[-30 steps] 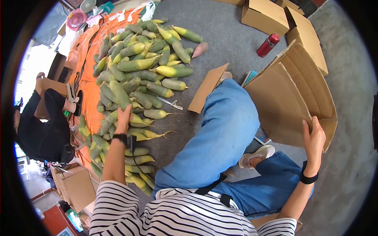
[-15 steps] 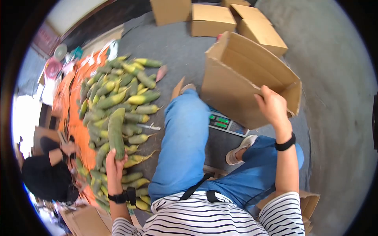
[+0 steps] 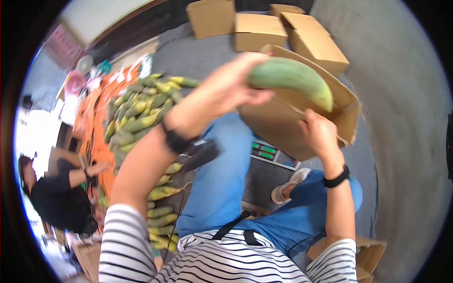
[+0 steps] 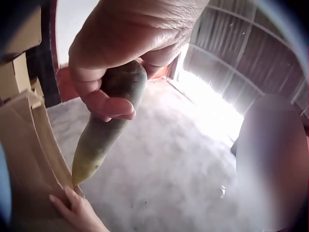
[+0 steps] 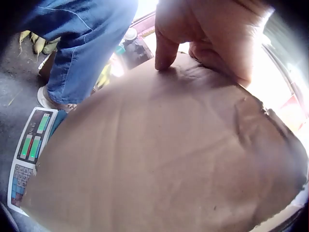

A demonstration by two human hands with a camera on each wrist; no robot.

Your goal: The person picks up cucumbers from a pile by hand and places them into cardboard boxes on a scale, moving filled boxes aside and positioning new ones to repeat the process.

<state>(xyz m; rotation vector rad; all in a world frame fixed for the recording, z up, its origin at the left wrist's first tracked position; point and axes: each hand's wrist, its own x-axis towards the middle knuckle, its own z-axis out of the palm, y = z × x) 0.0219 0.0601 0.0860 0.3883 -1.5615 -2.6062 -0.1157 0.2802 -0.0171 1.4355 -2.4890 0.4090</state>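
Observation:
A long green radish (image 3: 295,78) with a pale yellow-green tip is in my left hand (image 3: 236,82), which grips it at its darker end. In the head view the radish overlaps the opening of a tall cardboard box (image 3: 278,125). In the left wrist view my fingers curl round the radish (image 4: 104,137), and its tip points down by the box's edge. My right hand (image 3: 321,134) pinches the near rim of the box; in the right wrist view thumb and fingers straddle the cardboard wall (image 5: 145,145). The bottom inside the box is hidden.
Under the box shows a digital scale (image 3: 269,153) with lit green displays. A large pile of green radishes (image 3: 137,111) lies on an orange sheet (image 3: 96,134) to the left. More cardboard boxes (image 3: 259,33) stand at the back. Another person (image 3: 59,203) in black sits at far left.
My left hand has lifted a radish from the pile and swung it right, over the box. My right hand has kept hold of the rim while the box was brought upright above the scale.

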